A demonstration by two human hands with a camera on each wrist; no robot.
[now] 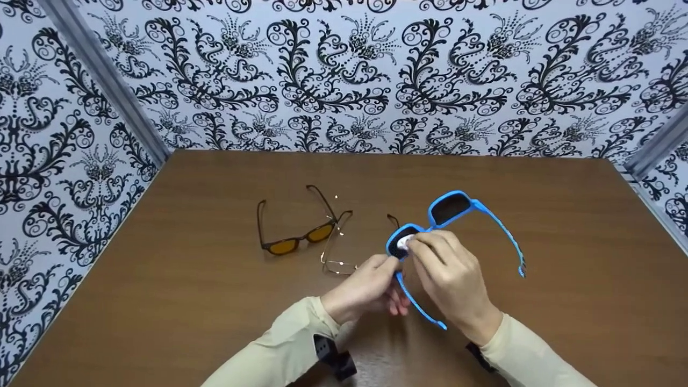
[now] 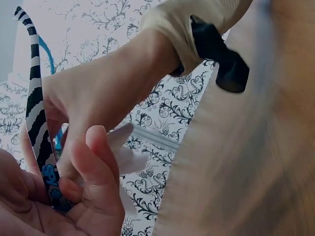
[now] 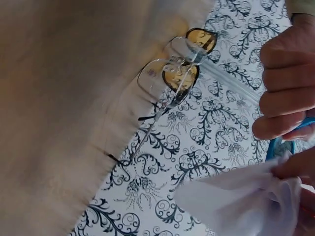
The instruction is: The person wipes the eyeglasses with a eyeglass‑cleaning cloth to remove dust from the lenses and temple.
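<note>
Blue-framed sunglasses (image 1: 450,208) with dark lenses are held above the table, their temple arms unfolded. My left hand (image 1: 368,285) grips them beside the nearer lens, where one temple arm joins the frame. In the left wrist view that temple arm (image 2: 35,98) shows black-and-white stripes on its inner side. My right hand (image 1: 451,269) pinches a white cloth (image 1: 404,243) against the nearer lens. Seen from the right wrist, the loose part of the cloth (image 3: 231,201) hangs below the fingers. The hands cover part of the nearer lens and the frame.
On the brown table (image 1: 188,301), dark-framed glasses with amber lenses (image 1: 283,246) lie left of the hands, temple arms open. Thin wire-framed clear glasses (image 1: 339,263) overlap them, partly hidden behind my left hand. Patterned walls (image 1: 344,75) bound the table at the back and sides.
</note>
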